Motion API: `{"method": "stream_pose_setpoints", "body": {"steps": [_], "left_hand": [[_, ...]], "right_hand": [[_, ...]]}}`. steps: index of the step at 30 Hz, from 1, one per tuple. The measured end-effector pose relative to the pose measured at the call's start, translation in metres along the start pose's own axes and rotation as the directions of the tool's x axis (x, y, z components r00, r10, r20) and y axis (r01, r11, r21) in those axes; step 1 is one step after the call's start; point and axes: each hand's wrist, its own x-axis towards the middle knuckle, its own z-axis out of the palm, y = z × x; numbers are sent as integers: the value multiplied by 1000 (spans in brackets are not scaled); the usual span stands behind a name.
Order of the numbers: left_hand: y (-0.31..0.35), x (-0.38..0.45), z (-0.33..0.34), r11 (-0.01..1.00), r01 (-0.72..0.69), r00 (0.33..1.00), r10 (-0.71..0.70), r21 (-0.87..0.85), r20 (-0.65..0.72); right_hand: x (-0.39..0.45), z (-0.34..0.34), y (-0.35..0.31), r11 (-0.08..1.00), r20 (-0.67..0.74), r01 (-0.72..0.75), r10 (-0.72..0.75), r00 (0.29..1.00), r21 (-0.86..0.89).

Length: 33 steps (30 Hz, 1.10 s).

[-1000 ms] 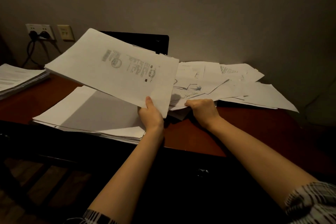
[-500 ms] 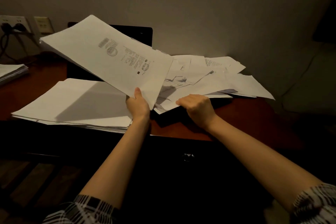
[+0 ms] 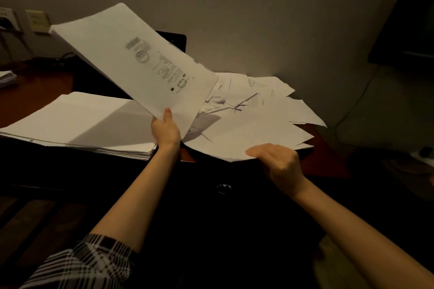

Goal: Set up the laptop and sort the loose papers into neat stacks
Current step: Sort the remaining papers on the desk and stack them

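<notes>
My left hand grips the near corner of a thick sheaf of white papers, held tilted up above the desk with faint print showing. My right hand pinches the near edge of a messy pile of loose papers, pulled out over the front edge of the desk. A flat white stack lies on the desk at the left. The black laptop stands open behind the raised sheaf, mostly hidden.
The red-brown desk stands against a plain wall. Wall sockets with a plugged cable are at the far left, and another small stack of papers lies at the left edge. A drawer knob is below the desk front.
My right hand has dragged the loose pile toward me and to the right, past the desk edge. The sheaf in my left hand has tilted steeper. The view has shifted right.
</notes>
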Motion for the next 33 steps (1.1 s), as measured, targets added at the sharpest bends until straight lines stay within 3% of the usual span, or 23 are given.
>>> {"method": "stream_pose_setpoints", "body": {"steps": [3,5,9,12,14,16,18,20,23,26,29,30,33], "left_hand": [[3,-4,0,1000,-2,999,3,-6,47],[5,-6,0,1000,0,996,3,-28,89],[7,-14,-1,997,-80,984,80,-10,159],[7,-14,-1,995,-102,977,101,-3,188],[7,-13,0,995,-104,976,101,6,192],[7,-13,-1,995,-104,980,102,3,169],[5,-10,-2,992,-126,983,124,7,132],[4,-7,-2,990,-138,986,136,12,96],[3,-6,-1,991,-131,990,129,31,57],[1,-5,-1,989,-131,991,128,64,42],[0,-8,3,987,-134,989,128,85,71],[0,-9,4,986,-133,988,123,101,96],[0,-12,7,955,-238,954,195,179,229]], "right_hand": [[2,-5,3,997,-14,-76,77,997,32],[12,-5,8,971,102,-225,217,971,77],[17,-2,23,924,458,-362,377,805,-123],[17,-5,31,863,541,-377,504,673,-335],[16,-10,34,832,521,-407,554,649,-378],[16,-14,35,837,387,-464,546,743,-289],[19,-19,35,820,249,-546,572,782,-169],[30,-29,34,738,231,-675,657,718,-3],[53,-46,38,507,326,-814,748,578,282],[66,-60,50,397,216,-782,811,544,480],[75,-64,57,112,184,-677,919,350,727],[79,-63,58,92,182,-661,925,334,745],[88,-56,58,99,205,-621,894,399,777]]}}
